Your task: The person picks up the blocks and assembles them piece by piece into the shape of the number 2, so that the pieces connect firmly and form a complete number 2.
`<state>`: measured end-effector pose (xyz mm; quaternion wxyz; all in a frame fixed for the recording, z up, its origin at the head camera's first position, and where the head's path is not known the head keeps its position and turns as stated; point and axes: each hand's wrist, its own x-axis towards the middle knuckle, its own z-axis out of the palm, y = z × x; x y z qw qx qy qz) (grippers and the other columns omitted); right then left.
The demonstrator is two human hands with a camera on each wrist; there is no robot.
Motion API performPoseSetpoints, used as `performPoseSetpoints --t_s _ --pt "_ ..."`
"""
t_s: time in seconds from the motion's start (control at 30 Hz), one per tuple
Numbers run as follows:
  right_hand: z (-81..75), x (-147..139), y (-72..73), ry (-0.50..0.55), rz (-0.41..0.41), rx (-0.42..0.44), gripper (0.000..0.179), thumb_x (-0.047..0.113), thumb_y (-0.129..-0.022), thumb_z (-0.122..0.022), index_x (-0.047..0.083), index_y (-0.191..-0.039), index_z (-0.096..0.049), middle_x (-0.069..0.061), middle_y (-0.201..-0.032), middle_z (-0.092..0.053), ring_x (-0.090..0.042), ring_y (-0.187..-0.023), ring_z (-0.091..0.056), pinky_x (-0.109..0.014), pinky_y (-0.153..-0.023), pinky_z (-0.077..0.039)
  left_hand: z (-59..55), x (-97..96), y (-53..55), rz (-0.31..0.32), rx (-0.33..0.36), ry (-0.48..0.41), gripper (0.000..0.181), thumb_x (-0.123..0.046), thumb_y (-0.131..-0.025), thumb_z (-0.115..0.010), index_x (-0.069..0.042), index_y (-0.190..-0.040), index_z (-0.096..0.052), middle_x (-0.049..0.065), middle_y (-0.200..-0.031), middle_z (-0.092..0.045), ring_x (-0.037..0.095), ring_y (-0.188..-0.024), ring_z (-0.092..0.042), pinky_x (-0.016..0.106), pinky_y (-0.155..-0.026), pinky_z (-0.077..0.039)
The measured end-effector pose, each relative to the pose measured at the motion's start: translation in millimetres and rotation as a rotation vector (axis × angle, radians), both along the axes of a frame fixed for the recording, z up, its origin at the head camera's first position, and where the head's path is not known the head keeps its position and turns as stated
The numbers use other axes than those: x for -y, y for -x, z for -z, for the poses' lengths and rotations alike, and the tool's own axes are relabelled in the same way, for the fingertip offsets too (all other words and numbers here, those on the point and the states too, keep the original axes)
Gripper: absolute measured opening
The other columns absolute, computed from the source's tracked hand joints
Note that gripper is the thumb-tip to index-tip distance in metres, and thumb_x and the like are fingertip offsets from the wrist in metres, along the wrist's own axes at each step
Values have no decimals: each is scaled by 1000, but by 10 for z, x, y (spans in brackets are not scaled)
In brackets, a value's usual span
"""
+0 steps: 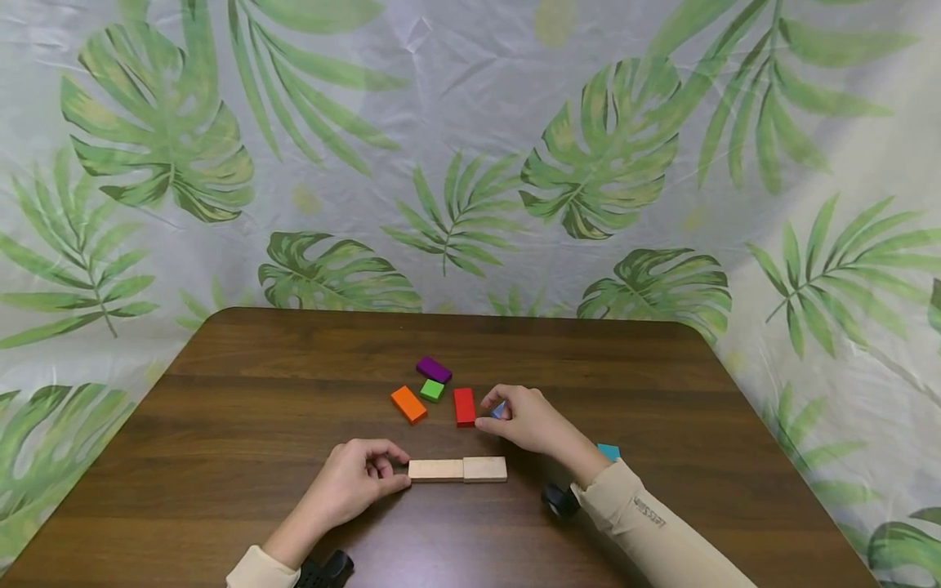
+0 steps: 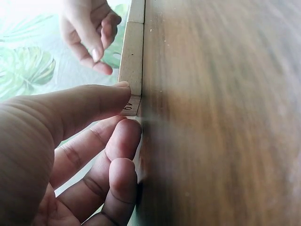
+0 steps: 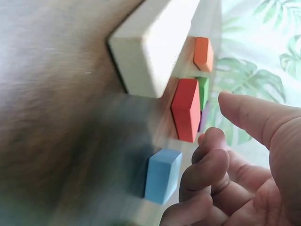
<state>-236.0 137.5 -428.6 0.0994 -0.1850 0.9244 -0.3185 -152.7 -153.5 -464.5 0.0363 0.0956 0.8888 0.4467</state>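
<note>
Two plain wooden blocks lie end to end in a row, the left block (image 1: 436, 469) meeting the right block (image 1: 485, 469). My left hand (image 1: 356, 482) pinches the row's left end between thumb and index finger; in the left wrist view the thumb (image 2: 94, 106) overlaps the end with a printed number. My right hand (image 1: 525, 420) hovers over a blue block (image 3: 162, 175), thumb and fingers apart and loosely bent. From the head view, that hand partly hides the blue block. Just left of its fingertips lies a red block (image 1: 465, 407).
Behind the wooden row lie an orange block (image 1: 408, 405), a green block (image 1: 432, 390) and a purple block (image 1: 434, 369). A teal block (image 1: 608, 452) shows partly behind the right forearm. A leaf-print curtain (image 1: 470, 163) hangs beyond the brown table's (image 1: 220, 408) far edge.
</note>
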Motion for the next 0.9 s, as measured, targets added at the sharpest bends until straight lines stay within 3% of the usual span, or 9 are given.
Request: performPoseSetpoints --t_s 0.17,0.3,0.67,0.9 --pt "-8 150 82 -47 47 2 31 35 -97 -81 11 -114 -73 0 -67 -58 -15 -68 -52 -28 -62 -43 2 2 -5 0 -4 -2 18 -19 -84 -92 -18 -97 -81 -9 -69 -64 2 -56 -48 20 -54 -39" --pt "-8 239 138 -74 66 -1 34 36 -96 -82 8 -114 -72 0 -65 -58 -12 -57 -50 -26 -57 -41 6 -1 -2 2 -9 -10 18 -20 -84 -93 -19 -97 -81 -8 -69 -64 2 -55 -47 20 -54 -38" --pt "9 374 197 -157 126 -4 41 45 -92 -85 8 -104 -70 -1 -80 -65 -14 -65 -54 -27 -59 -44 -2 1 4 9 -17 -17 17 -19 -84 -92 -17 -97 -81 -8 -69 -64 1 -56 -48 20 -53 -39" --pt "-9 422 207 -183 142 24 40 44 -91 -87 9 -99 -70 -2 -79 -65 -15 -64 -55 -26 -56 -42 8 5 1 3 -18 -15 17 -19 -83 -92 -18 -96 -81 -8 -69 -63 1 -56 -48 20 -54 -39"
